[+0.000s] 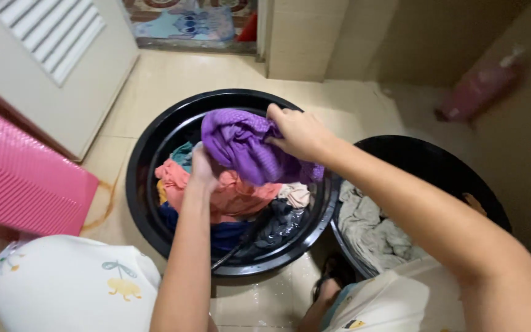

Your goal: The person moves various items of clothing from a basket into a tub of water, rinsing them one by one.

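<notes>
left hand (203, 167): my fingers closed on purple cloth (244, 150)
right hand (299, 132): fingers gripping same cloth
below: black basin (149, 147), wet clothes

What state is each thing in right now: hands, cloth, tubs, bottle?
Left hand: closed on the purple cloth's lower edge.
Right hand: fingers gripping the purple cloth from above.
Purple cloth: bunched, lifted over the left tub.
Left tub: full of mixed wet clothes.
Right tub: holds grey clothes.
Pink bottle: leaning against the wall, capped.
</notes>
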